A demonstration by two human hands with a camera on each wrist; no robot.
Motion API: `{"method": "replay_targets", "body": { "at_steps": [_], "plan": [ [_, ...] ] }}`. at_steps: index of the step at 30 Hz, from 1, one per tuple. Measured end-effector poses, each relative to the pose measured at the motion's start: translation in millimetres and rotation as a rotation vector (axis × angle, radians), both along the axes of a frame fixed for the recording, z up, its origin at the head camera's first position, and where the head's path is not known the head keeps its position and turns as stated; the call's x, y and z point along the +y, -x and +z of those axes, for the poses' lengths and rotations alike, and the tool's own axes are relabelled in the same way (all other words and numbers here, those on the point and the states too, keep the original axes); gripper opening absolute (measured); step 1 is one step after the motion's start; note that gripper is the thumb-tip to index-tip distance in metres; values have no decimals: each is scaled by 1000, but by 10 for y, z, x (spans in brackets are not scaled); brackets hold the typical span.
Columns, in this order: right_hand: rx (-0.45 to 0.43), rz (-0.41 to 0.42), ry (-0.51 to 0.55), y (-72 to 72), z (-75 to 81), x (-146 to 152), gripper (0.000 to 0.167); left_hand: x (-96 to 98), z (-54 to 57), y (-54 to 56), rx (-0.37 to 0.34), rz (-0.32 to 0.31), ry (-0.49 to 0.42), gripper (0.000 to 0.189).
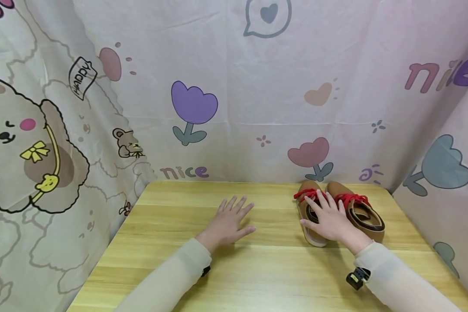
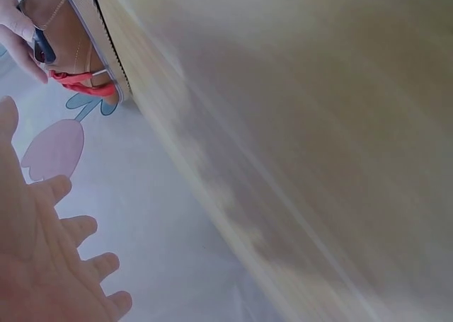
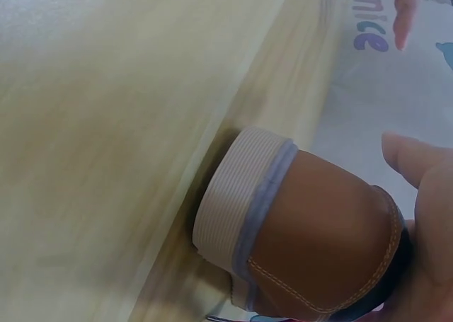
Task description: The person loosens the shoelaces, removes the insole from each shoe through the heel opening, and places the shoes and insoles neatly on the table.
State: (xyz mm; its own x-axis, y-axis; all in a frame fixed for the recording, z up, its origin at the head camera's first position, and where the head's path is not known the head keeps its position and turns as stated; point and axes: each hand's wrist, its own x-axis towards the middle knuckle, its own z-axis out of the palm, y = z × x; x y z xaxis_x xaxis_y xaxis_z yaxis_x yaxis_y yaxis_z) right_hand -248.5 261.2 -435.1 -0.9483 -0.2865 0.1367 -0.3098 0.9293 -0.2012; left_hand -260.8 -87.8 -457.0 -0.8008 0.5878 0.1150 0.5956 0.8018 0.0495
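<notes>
Two brown shoes with red laces stand side by side on the right of the table, toes toward the back curtain. Over the left shoe (image 1: 312, 234) is my right hand (image 1: 331, 219), fingers spread. In the right wrist view the brown heel (image 3: 318, 230) and pale ribbed sole (image 3: 237, 198) show close to the palm; whether the hand touches the shoe I cannot tell. The right shoe (image 1: 366, 216) sits just beyond that hand. My left hand (image 1: 226, 223) hovers over the table's middle with fingers spread, holding nothing; its fingers (image 2: 85, 226) also show in the left wrist view.
The light wooden table (image 1: 265, 277) reaches back to a printed curtain (image 1: 234, 86), which also hangs along the left and right sides. A small black device (image 1: 358, 277) is strapped at the right wrist, below the sleeve's cuff.
</notes>
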Motion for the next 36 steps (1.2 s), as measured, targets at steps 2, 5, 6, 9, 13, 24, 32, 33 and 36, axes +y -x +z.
{"method": "replay_targets", "body": {
  "at_steps": [2, 5, 6, 9, 13, 24, 32, 33, 36],
  "plan": [
    [-5, -2, 3, 0, 0, 3, 80, 13, 5, 5, -2, -1, 3, 78],
    [-16, -6, 2, 1, 5, 10, 80, 30, 8, 10, 1, -1, 10, 78],
    [-19, -8, 0, 4, 5, 13, 80, 35, 8, 12, 1, 0, 13, 78],
    [-25, -11, -3, 8, 4, 12, 80, 46, 3, 13, 2, 2, 14, 79],
    [-28, -14, -2, 13, -2, 10, 78, 67, 9, 20, 0, -4, 4, 79],
    [-7, -57, 16, 85, 5, -4, 80, 142, 26, 34, 5, -3, 16, 79],
    [-43, -65, 12, 95, 21, -14, 81, 178, 46, 37, 3, -7, 28, 79],
    [-41, -67, 12, 102, 19, -12, 81, 182, 44, 38, 4, -7, 29, 79],
    [-37, -78, 9, 120, 16, -6, 81, 194, 42, 44, 9, -9, 34, 78]
  ]
}}
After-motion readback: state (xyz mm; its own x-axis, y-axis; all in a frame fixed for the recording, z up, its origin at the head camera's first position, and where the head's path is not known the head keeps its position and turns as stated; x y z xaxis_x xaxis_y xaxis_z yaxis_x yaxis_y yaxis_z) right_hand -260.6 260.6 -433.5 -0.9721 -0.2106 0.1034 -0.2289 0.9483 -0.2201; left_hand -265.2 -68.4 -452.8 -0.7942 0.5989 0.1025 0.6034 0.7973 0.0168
